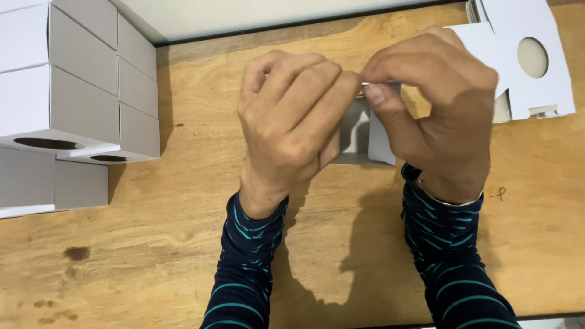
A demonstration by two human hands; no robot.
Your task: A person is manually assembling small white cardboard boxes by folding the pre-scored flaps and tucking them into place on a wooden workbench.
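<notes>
A small white cardboard box (364, 135) is held up over the wooden table (183, 244) between both hands; its open inside faces me. My left hand (292, 122) wraps its left side, fingers curled over the top edge. My right hand (436, 103) pinches the top flap between thumb and forefinger. Most of the box is hidden behind the fingers. Both sleeves are dark blue with teal stripes.
Several folded white boxes (67, 91) with oval holes are stacked at the left. Flat white box blanks (530, 61) with a round cut-out lie at the top right. A white wall runs along the table's far edge.
</notes>
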